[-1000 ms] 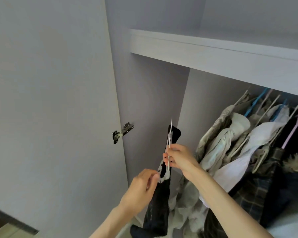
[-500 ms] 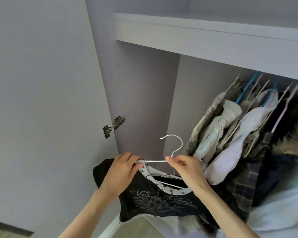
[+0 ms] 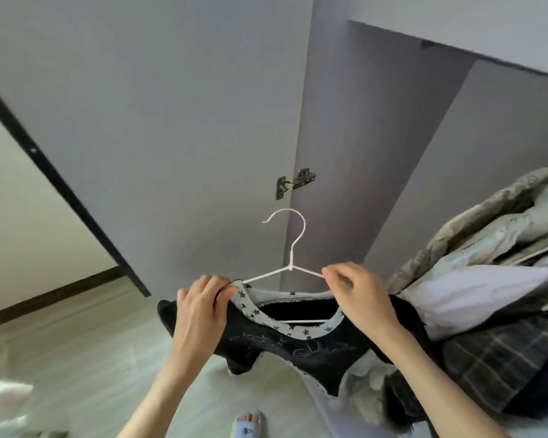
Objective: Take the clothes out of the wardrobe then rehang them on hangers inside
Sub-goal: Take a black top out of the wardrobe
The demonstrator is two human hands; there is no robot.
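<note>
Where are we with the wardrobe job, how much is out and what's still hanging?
Done: the black top with star-print collar is out of the wardrobe, on its white wire hanger.
In hand: the left hand pinches the collar; the right hand pinches the hanger's shoulder wire, apparently to slip the top off.
Left: a packed row of pale and plaid garments remains inside at right; nothing looks rehung yet.

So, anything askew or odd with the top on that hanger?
Yes. The black top sits askew on the white hanger: its left arm is bare outside the collar, which the left hand pinches, while the right hand holds the other arm.
</note>
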